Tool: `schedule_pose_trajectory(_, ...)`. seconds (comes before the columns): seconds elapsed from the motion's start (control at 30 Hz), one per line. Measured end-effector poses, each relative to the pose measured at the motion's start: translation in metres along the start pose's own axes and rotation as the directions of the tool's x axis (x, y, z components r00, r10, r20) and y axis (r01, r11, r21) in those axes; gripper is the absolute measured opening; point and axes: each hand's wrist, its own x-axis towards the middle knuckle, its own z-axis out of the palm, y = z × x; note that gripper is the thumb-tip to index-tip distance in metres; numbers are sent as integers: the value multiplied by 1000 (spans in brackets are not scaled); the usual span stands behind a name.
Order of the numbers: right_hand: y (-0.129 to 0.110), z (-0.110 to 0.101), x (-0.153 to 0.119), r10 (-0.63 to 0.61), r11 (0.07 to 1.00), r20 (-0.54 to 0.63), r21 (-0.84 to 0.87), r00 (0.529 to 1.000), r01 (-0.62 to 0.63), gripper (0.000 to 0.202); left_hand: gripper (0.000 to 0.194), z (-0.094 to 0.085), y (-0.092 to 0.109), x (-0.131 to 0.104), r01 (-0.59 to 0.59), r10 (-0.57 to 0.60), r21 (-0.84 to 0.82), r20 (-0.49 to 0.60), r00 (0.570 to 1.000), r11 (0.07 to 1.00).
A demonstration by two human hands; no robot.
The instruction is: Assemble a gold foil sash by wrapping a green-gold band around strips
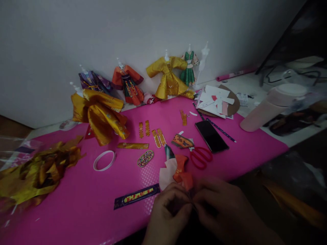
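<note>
My left hand (171, 211) and my right hand (219, 207) meet at the front edge of the pink table mat. Both pinch the near end of a small orange-and-pale doll garment piece (182, 168), with thumbs and forefingers close together. The exact spot being pinched is dark and mostly hidden by the fingers. Left of my left hand lies a dark purple strip with a yellow panel (136, 196). Red-handled scissors (201, 158) rest just beyond the garment piece, their blades beneath a patterned orange scrap (182, 140).
Doll forms in gold (167, 76), orange and green dresses line the wall. Gold scraps (38, 173) heap at left, near a white tape ring (104, 160). A phone (212, 136), paper cutouts (216, 100) and a pink bottle (270, 107) stand or lie at right.
</note>
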Motion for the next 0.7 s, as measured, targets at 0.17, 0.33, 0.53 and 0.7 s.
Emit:
schedule_pose_trajectory(0.17,1,-1,-2,-18,999,-6,-36,1000,18,19,18,5,-5,0,-114,122,139,-55,991,984)
schedule_pose_trajectory(0.33,0,1,0,-27,998,-17,-55,1000,26,19,19,6,-6,2,-177,192,209,-50,980,962)
schedule_pose_trajectory(0.53,2,5,1,32,999,-3,3,999,-32,15,18,5,-4,1,-147,152,137,-31,988,980)
schedule_pose_trajectory(0.7,3,6,3,145,975,40,164,989,-150,13,12,0,-2,0,-54,54,0,27,998,999)
